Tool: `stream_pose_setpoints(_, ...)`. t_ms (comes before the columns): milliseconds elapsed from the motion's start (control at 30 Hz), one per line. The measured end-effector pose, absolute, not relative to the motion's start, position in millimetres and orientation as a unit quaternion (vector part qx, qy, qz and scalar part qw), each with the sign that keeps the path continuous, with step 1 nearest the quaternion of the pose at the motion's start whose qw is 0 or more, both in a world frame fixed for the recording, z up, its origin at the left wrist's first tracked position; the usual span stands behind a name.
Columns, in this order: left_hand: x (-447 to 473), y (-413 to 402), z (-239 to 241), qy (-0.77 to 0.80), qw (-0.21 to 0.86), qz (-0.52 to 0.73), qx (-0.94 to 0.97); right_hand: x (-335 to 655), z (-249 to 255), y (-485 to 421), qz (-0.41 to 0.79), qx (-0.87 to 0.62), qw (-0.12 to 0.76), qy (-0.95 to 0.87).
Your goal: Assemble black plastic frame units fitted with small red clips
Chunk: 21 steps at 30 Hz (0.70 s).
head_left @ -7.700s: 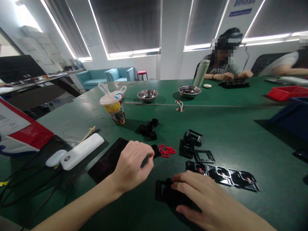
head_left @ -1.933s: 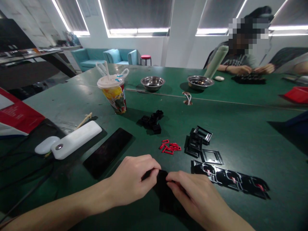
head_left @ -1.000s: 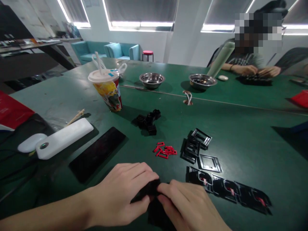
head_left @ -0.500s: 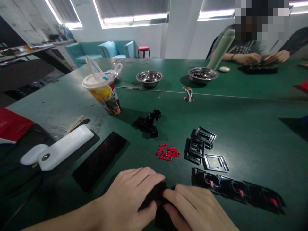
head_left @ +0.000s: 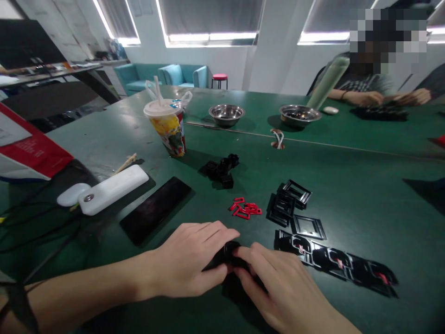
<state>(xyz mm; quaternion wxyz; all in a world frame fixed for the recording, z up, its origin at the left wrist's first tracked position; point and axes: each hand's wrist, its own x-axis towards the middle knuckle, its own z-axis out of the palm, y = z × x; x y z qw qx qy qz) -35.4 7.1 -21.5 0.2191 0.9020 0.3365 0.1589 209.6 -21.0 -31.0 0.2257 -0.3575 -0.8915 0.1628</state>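
Both my hands meet at the near side of the green table (head_left: 347, 185) around a small black plastic part (head_left: 231, 249). My left hand (head_left: 200, 255) grips it from the left, fingers bent over the top and thumb below. From the right, my right hand (head_left: 274, 278) pinches the same part; most of it is hidden by the fingers. Small red plastic frames (head_left: 246, 208) lie in a loose pile beyond my hands. To their right are several black rectangular frames (head_left: 283, 206). A row of black assembled pieces with red inserts (head_left: 333, 260) lies beside my right hand.
Black parts (head_left: 224, 169) are heaped mid-table. On the left lie a phone (head_left: 156, 208), a white device (head_left: 114, 190) and cables. Farther back stand a drink cup (head_left: 168, 130) and two metal bowls (head_left: 226, 116). Another person's hands (head_left: 410, 98) work at the far right.
The camera view has shifted, so more of the left side and my left forearm shows. Both hands keep hold of the black part, which shows slightly more between the fingers.
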Motion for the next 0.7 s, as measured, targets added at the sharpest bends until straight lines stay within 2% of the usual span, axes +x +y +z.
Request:
stream_pose_setpoints(433, -44.8, 7.7, -15.3, 0.318, 0.156, 0.135, 0.925, 206.5, -35.8, -19.2, 0.145, -0.373, 0.220, -0.890)
stream_pose_setpoints(700, -46.3, 15.3, -20.4, 0.325, 0.191, 0.133, 0.917, 207.8, -33.0, -16.1, 0.160, -0.378, 0.220, -0.885)
